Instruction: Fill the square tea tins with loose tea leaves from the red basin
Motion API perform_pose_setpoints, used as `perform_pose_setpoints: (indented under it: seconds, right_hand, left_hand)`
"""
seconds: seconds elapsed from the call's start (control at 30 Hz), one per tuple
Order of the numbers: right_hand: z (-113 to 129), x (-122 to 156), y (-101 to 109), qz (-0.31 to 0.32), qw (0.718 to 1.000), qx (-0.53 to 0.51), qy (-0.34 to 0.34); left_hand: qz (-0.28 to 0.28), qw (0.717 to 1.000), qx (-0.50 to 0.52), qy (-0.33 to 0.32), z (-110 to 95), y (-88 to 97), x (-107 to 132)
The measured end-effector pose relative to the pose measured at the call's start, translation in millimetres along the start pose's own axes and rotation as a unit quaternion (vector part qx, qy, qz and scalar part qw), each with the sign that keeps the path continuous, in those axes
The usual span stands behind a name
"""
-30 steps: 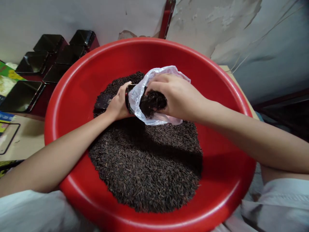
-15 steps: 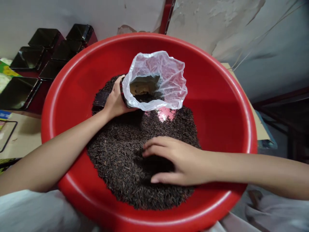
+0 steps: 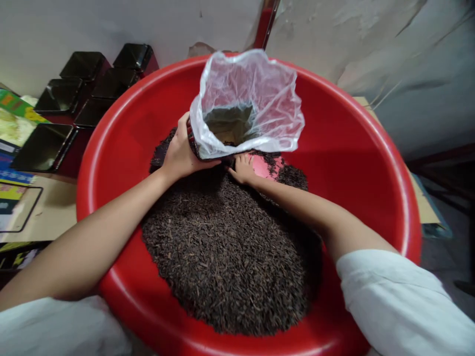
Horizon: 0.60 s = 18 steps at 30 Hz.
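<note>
A big red basin holds a heap of dark loose tea leaves. A black tin lined with a clear plastic bag stands tilted in the leaves at the far side. My left hand is wrapped round the tin's left side. My right hand reaches under the bag's near edge; its fingers are mostly hidden by the bag and touch the leaves and the tin's base. Some leaves lie inside the bag.
Several empty black square tins stand in rows left of the basin by the wall. Coloured printed packets lie at the left edge on a tan tabletop. A peeling wall rises behind the basin.
My right hand left the bag's mouth, dipped into the leaves near me, then moved up under the bag's near edge. The bag now stands open and taller.
</note>
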State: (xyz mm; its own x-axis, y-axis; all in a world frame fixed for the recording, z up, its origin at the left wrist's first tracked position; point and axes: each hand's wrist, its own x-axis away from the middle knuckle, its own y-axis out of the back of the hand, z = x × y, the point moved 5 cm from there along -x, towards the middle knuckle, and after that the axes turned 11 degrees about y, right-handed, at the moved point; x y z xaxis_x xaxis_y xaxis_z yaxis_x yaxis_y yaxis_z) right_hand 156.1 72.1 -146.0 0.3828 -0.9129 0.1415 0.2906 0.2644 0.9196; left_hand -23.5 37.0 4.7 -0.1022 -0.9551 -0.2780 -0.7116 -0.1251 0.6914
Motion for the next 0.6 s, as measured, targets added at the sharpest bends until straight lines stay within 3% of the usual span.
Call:
perform_pose_setpoints:
  seconds: [0.07,0.13,0.27,0.43,0.53,0.6]
  right_hand:
    - [11.9,-14.3,2.2,-0.056,0.997,0.001,-0.048]
    - [14.5,-24.4,10.7,-0.110,0.990,0.002,-0.090]
    - [-11.4,-42.0,37.6,-0.192,0.973,0.022,-0.128]
    - [-38.4,-77.3,48.1,-0.184,0.973,0.004,-0.137]
    - [-29.6,-93.5,52.3,-0.201,0.967,-0.051,-0.148]
    - [-19.0,-100.7,57.5,-0.179,0.973,-0.087,-0.115]
  left_hand:
    - [-0.025,0.998,-0.015,0.055,-2.5,13.0,-4.6]
    - [-0.071,0.995,-0.008,0.070,-5.5,28.2,-9.7]
    - [-0.138,0.989,0.038,0.038,-5.0,54.6,-20.0]
    - [-0.150,0.986,0.069,-0.013,7.6,71.8,-29.4]
    - [-0.143,0.988,0.049,-0.030,11.2,70.4,-31.5]
    - [-0.146,0.989,0.028,-0.029,9.9,65.7,-31.4]
